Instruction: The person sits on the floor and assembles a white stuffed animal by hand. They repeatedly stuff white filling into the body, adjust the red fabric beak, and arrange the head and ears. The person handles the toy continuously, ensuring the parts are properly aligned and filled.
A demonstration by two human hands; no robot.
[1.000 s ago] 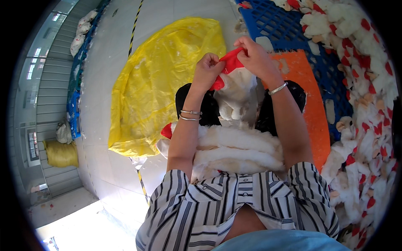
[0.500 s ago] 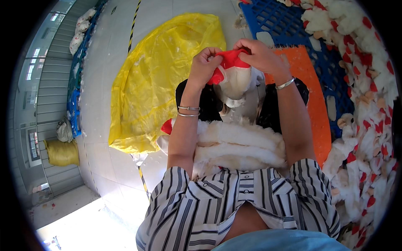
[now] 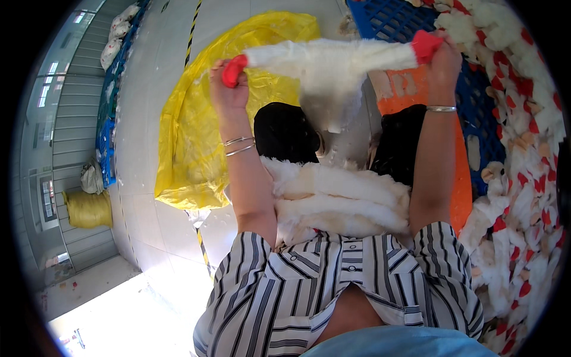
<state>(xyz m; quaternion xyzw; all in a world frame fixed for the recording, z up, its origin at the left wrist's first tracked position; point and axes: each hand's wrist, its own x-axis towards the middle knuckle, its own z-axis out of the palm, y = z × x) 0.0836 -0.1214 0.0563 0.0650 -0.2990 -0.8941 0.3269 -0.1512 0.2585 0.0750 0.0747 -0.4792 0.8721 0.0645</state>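
A limp white furry plush piece with red ends [image 3: 333, 64] is stretched wide across in front of me, above my knees. My left hand [image 3: 229, 92] is closed on its left red end. The right red end is gripped in my right hand [image 3: 445, 65], farther up and out to the right. The middle of the piece hangs down between the two hands and is blurred at its lower edge. Across my lap lies a stack of white furry plush pieces [image 3: 339, 193], partly hidden by my left forearm.
A yellow plastic sheet or bag [image 3: 196, 137] lies on the floor to the left. At right are an orange sheet [image 3: 461, 190], a blue plastic pallet [image 3: 380, 21] and a large heap of white and red plush pieces [image 3: 517, 238]. A yellow sack [image 3: 89, 208] stands by the far-left wall.
My hands have moved apart, left hand to the left and right hand up to the right. The plush piece, bunched between them before, is now pulled out wide.
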